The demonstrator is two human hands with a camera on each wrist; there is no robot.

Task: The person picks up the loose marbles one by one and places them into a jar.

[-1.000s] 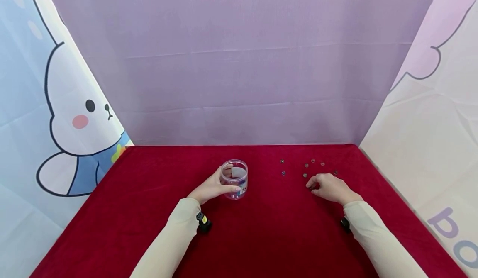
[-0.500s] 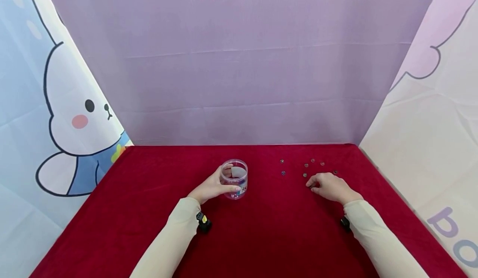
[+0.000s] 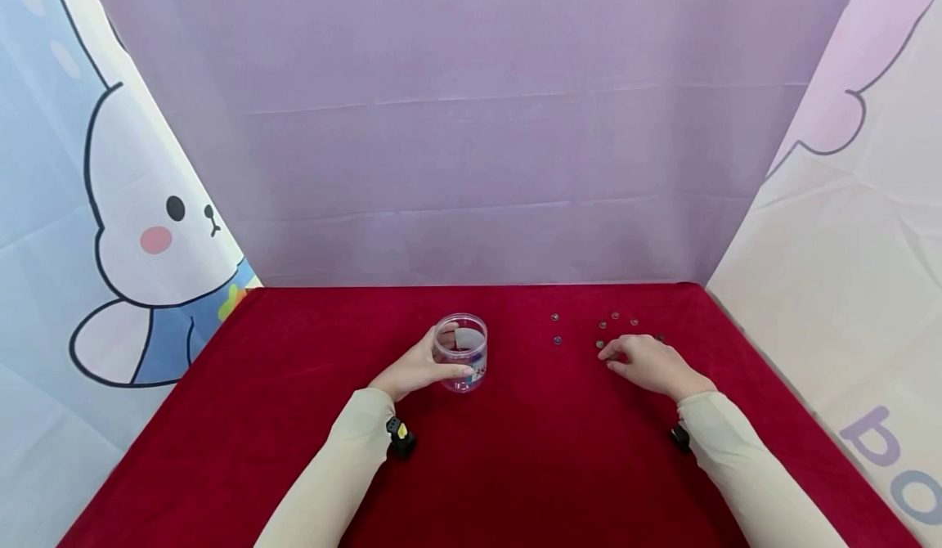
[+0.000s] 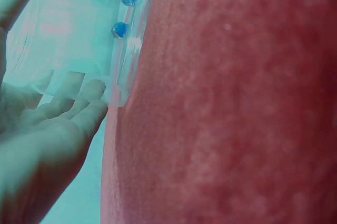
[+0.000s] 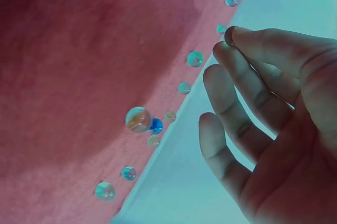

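My left hand [image 3: 415,370] grips a clear plastic jar [image 3: 471,342] round its side, thumb in front and fingers behind. The jar is uncapped and stands near the middle of the red cloth; two blue marbles [image 4: 120,30] show near its bottom in the left wrist view. My right hand [image 3: 651,366] is low over the cloth at right, palm down. Its thumb and index fingertips meet on a small dark marble [image 5: 229,36], mostly hidden by them; the other fingers are loosely bent. Several loose glass marbles [image 3: 599,343] lie just beyond the right fingertips.
More marbles, such as a blue one [image 3: 557,340] and a large orange-swirled one [image 5: 138,119], are scattered on the red cloth [image 3: 515,450]. A lilac curtain [image 3: 471,123] hangs behind the table; printed fabric [image 3: 854,286] borders it at the right.
My right hand has risen slightly and shifted a little forward and left from where its fingertips were at a marble. The left hand and jar have stayed put.
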